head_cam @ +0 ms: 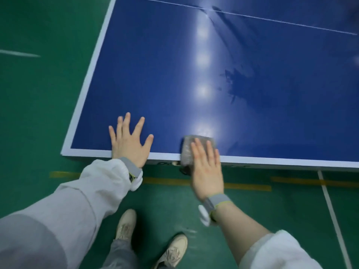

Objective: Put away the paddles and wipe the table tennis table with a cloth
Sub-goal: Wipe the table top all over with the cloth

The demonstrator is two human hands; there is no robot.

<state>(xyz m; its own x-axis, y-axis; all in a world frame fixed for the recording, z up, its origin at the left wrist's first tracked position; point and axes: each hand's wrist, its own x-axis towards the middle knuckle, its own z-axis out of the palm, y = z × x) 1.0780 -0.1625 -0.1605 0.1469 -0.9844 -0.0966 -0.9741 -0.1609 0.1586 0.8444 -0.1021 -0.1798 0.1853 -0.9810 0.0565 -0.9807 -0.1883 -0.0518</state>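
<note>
The blue table tennis table (174,74) with white edge lines fills the upper part of the head view, and I stand at its near left corner. My left hand (130,140) rests flat on the surface near that corner, fingers spread. My right hand (206,167) presses flat, fingers straight, on a folded grey cloth (189,147) that lies over the table's near edge. Darker wet streaks (237,82) show on the surface to the right of the light reflections. No paddles are in view.
Green floor (38,103) surrounds the table, with yellow tape marks (165,180) and a white line (330,206) near the table's front. My two shoes (149,239) stand just below the table edge. The table's white centre line (272,19) runs across the far part.
</note>
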